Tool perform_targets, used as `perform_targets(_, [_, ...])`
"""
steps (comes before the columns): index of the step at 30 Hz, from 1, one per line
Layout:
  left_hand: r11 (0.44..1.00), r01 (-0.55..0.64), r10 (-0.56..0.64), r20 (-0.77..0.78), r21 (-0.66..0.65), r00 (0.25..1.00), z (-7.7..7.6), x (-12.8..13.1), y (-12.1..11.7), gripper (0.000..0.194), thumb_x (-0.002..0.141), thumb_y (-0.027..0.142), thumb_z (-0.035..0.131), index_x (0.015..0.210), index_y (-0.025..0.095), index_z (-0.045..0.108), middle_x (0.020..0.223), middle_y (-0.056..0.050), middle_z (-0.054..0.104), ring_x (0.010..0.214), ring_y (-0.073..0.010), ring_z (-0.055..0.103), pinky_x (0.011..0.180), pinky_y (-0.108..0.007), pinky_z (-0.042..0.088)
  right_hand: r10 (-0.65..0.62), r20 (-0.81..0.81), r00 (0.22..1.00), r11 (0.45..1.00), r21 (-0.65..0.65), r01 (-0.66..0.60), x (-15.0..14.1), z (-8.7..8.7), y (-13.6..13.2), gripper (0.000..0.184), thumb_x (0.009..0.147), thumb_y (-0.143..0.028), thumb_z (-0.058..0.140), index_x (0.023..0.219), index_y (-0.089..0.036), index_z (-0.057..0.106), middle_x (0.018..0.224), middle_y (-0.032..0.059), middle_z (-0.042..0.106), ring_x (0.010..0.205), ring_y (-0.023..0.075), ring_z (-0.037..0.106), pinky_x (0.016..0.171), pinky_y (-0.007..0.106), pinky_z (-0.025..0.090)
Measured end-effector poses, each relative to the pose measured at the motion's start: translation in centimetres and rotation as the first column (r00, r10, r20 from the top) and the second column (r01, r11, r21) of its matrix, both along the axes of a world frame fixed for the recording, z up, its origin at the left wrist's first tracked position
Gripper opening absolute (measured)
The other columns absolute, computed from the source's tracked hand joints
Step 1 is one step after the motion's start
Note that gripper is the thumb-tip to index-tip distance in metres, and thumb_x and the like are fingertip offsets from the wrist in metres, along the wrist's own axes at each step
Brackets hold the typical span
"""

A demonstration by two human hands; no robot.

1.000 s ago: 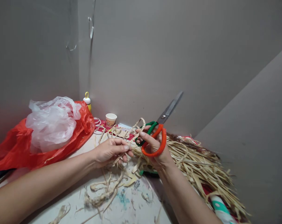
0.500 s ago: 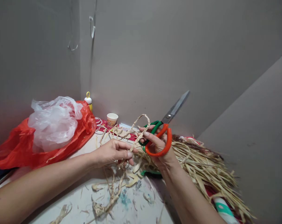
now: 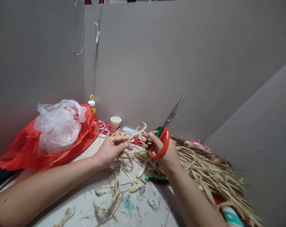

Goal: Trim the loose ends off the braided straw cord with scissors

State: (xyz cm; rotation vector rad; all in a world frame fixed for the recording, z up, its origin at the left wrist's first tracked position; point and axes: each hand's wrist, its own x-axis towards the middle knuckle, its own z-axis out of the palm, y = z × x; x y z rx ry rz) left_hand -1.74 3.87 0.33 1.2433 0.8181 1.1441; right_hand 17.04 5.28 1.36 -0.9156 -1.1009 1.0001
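My left hand [image 3: 112, 150] pinches a braided straw cord [image 3: 140, 128] between thumb and fingers. The cord's loop stands up past the fingertips, and knotted strands [image 3: 115, 197] hang below onto the table. Hooked on my right hand [image 3: 169, 153] is a pair of scissors [image 3: 166, 140] with green and orange handles, its blades closed and pointing up and away. The right thumb and fingers are bent close to the loop; whether they touch it I cannot tell. A large bundle of dry straw [image 3: 204, 168] lies beyond and to the right of that hand.
Left on the table [image 3: 131, 217] sit a red plastic bag [image 3: 20, 148] and a crumpled clear bag [image 3: 60, 129]. A paper cup [image 3: 115, 123] and a yellow-topped bottle [image 3: 91, 104] stand by the wall. Straw scraps litter the tabletop. A green-and-white roll [image 3: 231, 217] lies front right.
The right hand, with the scissors, has drawn slightly back from the cord. The left hand has risen a little, and the cord's loop now sits lower and more tilted. The view has shifted slightly.
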Motion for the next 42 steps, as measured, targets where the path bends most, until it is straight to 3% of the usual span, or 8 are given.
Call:
perform_targets(3, [0.958,-0.234,0.249,-0.076,0.164,0.966,-0.4,-0.5,1.1,0.032,0.075,0.023,0.062,0.105,0.013,0.070,0.079,-0.006,0.073,0.046,-0.0074,0.051,0.047,-0.021,0.041,-0.119,0.235,0.965,0.993,0.029,0.115,0.2,-0.9,0.1,0.037,0.073,-0.054,0.065,0.078,-0.020,0.050,0.062,-0.0038,0.057,0.050,0.0101,0.050,0.049,0.024,0.042])
perform_targets(5, [0.898,-0.302,0.350,-0.104,0.318,0.931,-0.7,-1.1,2.0,0.027,0.077,0.019,0.059,0.099,0.013,0.072,0.088,-0.007,0.074,0.066,-0.0134,0.064,0.063,-0.024,0.049,-0.208,0.470,0.858,0.977,0.132,0.165,0.4,-1.6,0.2,0.037,0.076,-0.056,0.059,0.073,-0.021,0.049,0.057,-0.0048,0.051,0.049,0.0102,0.047,0.050,0.023,0.039])
perform_targets(7, [0.837,-0.319,0.410,-0.123,0.444,0.904,-1.2,-1.8,2.9,0.025,0.078,0.018,0.058,0.098,0.014,0.073,0.097,-0.008,0.073,0.087,-0.0181,0.066,0.078,-0.028,0.051,-0.285,0.700,0.654,0.958,0.236,0.165,0.5,-2.3,0.2,0.037,0.078,-0.057,0.056,0.071,-0.021,0.050,0.058,-0.0032,0.052,0.054,0.0122,0.048,0.053,0.024,0.037])
perform_targets(11, [0.716,-0.346,0.561,-0.204,0.606,0.803,-2.7,-3.0,4.3,0.027,0.081,0.017,0.054,0.102,0.014,0.071,0.098,-0.007,0.073,0.088,-0.0183,0.068,0.081,-0.030,0.052,-0.328,0.930,0.167,0.942,0.307,0.138,0.6,-3.3,0.0,0.038,0.081,-0.060,0.046,0.083,-0.023,0.054,0.060,-0.0002,0.059,0.056,0.0175,0.055,0.053,0.027,0.032])
perform_targets(13, [0.640,-0.314,0.633,-0.250,0.701,0.732,-3.5,-3.5,4.8,0.027,0.082,0.016,0.053,0.103,0.015,0.070,0.100,-0.007,0.073,0.089,-0.0181,0.068,0.082,-0.030,0.052,-0.305,0.952,0.021,0.947,0.301,0.113,0.6,-3.6,0.0,0.041,0.082,-0.062,0.043,0.092,-0.024,0.054,0.065,0.0013,0.063,0.058,0.0197,0.059,0.053,0.027,0.030])
perform_targets(16, [0.570,-0.262,0.698,-0.292,0.779,0.654,-4.6,-4.0,5.5,0.028,0.082,0.015,0.053,0.105,0.017,0.070,0.101,-0.007,0.072,0.089,-0.0186,0.069,0.082,-0.030,0.053,-0.268,0.959,-0.097,0.954,0.278,0.113,0.9,-3.8,0.1,0.046,0.084,-0.065,0.037,0.095,-0.023,0.052,0.070,0.0030,0.066,0.063,0.0219,0.062,0.052,0.028,0.028])
perform_targets(23, [0.557,-0.230,0.718,-0.324,0.798,0.615,-5.8,-4.2,5.9,0.031,0.081,0.011,0.052,0.106,0.017,0.069,0.102,-0.009,0.072,0.088,-0.0204,0.069,0.083,-0.033,0.053,-0.287,0.931,-0.226,0.943,0.317,0.106,1.2,-4.1,0.2,0.049,0.083,-0.067,0.036,0.093,-0.022,0.053,0.080,0.0050,0.068,0.072,0.0232,0.065,0.055,0.029,0.032])
perform_targets(42, [0.604,-0.175,0.693,-0.403,0.778,0.598,-5.8,-4.0,5.5,0.034,0.083,0.015,0.050,0.113,0.018,0.066,0.104,-0.010,0.071,0.090,-0.0218,0.068,0.084,-0.033,0.051,-0.315,0.902,-0.297,0.923,0.364,0.127,0.9,-4.9,0.1,0.044,0.084,-0.060,0.042,0.097,-0.021,0.056,0.093,0.0069,0.069,0.077,0.0217,0.066,0.056,0.028,0.034])
